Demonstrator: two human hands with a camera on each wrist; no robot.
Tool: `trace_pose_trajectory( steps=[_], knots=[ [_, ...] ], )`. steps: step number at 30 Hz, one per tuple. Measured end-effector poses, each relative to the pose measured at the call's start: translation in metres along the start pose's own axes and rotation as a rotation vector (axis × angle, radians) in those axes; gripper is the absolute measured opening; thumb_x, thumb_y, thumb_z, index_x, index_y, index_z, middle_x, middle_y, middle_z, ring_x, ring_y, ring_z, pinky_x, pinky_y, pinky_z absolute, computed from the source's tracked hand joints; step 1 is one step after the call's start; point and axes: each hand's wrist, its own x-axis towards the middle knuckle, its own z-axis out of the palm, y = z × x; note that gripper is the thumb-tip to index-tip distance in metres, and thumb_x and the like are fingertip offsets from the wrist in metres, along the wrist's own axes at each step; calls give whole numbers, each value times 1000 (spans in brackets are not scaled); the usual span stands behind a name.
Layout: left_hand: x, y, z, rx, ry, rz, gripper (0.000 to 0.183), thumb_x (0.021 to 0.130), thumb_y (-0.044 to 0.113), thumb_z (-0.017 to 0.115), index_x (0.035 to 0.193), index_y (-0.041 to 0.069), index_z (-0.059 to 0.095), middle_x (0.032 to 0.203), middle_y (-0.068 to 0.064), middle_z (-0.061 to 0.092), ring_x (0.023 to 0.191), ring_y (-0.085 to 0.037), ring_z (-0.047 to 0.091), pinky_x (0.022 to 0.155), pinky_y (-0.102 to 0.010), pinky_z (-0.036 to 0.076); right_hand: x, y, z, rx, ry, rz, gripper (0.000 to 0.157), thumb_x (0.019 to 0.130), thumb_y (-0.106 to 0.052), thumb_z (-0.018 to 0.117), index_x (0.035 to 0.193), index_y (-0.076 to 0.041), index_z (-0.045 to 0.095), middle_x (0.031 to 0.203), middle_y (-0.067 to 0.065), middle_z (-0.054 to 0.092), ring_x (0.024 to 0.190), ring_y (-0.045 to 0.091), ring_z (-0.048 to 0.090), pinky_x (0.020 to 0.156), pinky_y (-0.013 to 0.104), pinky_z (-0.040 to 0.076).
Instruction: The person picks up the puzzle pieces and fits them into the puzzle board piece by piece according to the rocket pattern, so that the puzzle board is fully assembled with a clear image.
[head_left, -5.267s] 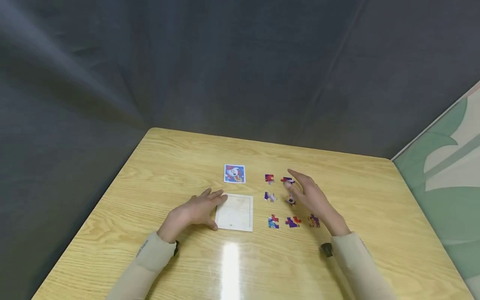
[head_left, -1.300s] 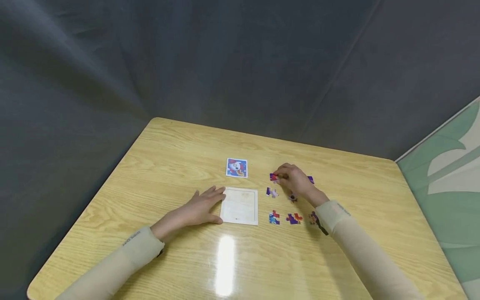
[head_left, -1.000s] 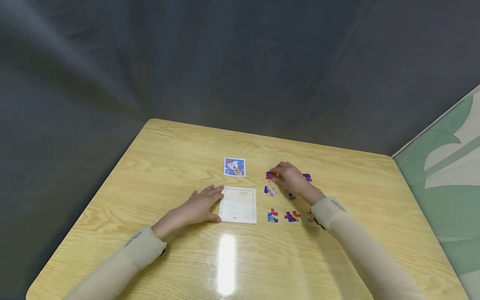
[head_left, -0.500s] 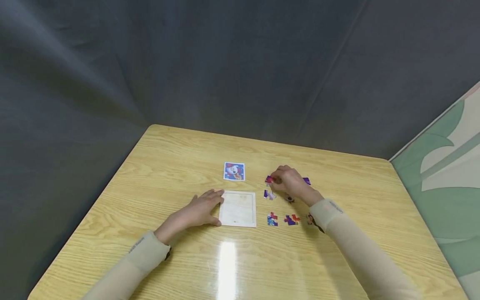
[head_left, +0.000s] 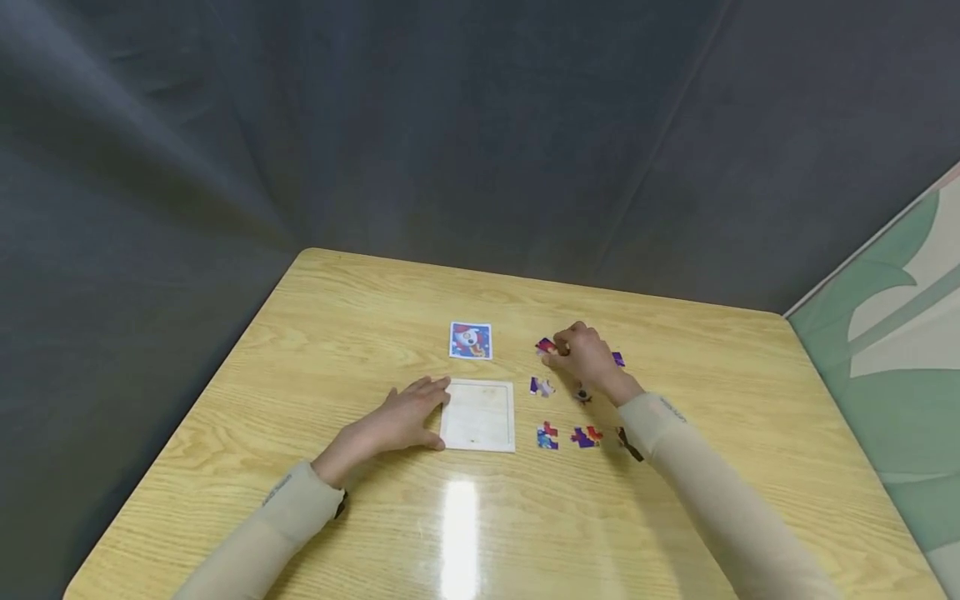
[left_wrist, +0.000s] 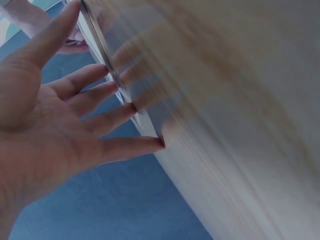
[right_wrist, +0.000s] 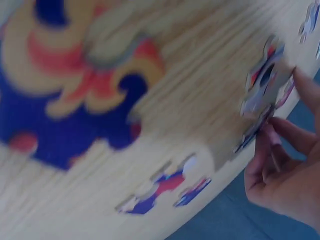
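Note:
My left hand [head_left: 397, 421] lies at the left side of a shallow white square puzzle tray [head_left: 478, 417], fingers spread and fairly straight. In the left wrist view, the tips of its fingers [left_wrist: 132, 144] meet a pale edge. My right hand [head_left: 592, 358] pinches a red and purple jigsaw piece [head_left: 545, 343] in the far row, thumb and fingertips at its right side. The right wrist view shows those fingertips beside a piece seen edge-on [right_wrist: 254, 129]. A piece with a dark eye [head_left: 582, 395] lies beneath the wrist.
A square picture card [head_left: 471, 341] lies behind the tray. Loose jigsaw pieces lie to its right: a purple-white one [head_left: 542, 387], a blue-red one [head_left: 547, 435], a purple-orange one [head_left: 587, 437] and a purple one [head_left: 618, 359]. A dark curtain [head_left: 480, 150] hangs beyond the table.
Over the last seconds my right hand goes from open above the pieces to pinching the red and purple piece, which has lately turned slightly. My left hand stays beside the tray.

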Motion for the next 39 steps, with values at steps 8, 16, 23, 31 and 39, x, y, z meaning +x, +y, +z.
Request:
trace_pose_trajectory(
  steps=[8, 16, 23, 31, 39],
  knots=[
    [-5, -1, 2, 3, 4, 6, 64, 81, 29, 77, 135, 7, 50, 157, -9, 25, 145, -35, 17, 103, -76, 15, 1, -11, 5, 26, 29, 2, 28, 90, -17, 69, 108, 5, 67, 99, 17, 61, 88, 31, 51, 76, 42, 46],
    [-8, -2, 1, -5, 3, -3, 64, 81, 28, 77, 135, 7, 50, 158, -9, 25, 145, -35, 16, 103, -76, 13, 6, -12, 5, 43, -48, 2, 24, 92, -15, 66, 107, 3, 64, 95, 12, 58, 87, 26, 48, 73, 37, 44],
    [-6, -3, 0, 1, 7, -17, 65, 81, 28, 77, 136, 6, 50, 158, -9, 25, 145, -34, 16, 104, -76, 13, 15, -3, 8, 82, -54, -107, 29, 86, -14, 70, 108, 5, 67, 93, 11, 61, 86, 25, 53, 76, 38, 50],
    [-4, -4, 5, 10, -6, -3, 64, 82, 30, 77, 135, 7, 50, 157, -9, 26, 145, -35, 17, 102, -77, 16, 9, 1, 10, 78, -23, -158, 31, 82, -17, 74, 105, 3, 70, 88, 7, 62, 83, 22, 53, 74, 35, 51],
    [1, -4, 1, 12, -4, -8, 66, 82, 30, 77, 137, 8, 49, 158, -9, 24, 145, -34, 16, 104, -75, 14, 2, -22, 1, 143, 34, -237, 29, 81, -14, 75, 104, 3, 70, 94, 10, 65, 87, 24, 57, 75, 37, 53]
  ],
)
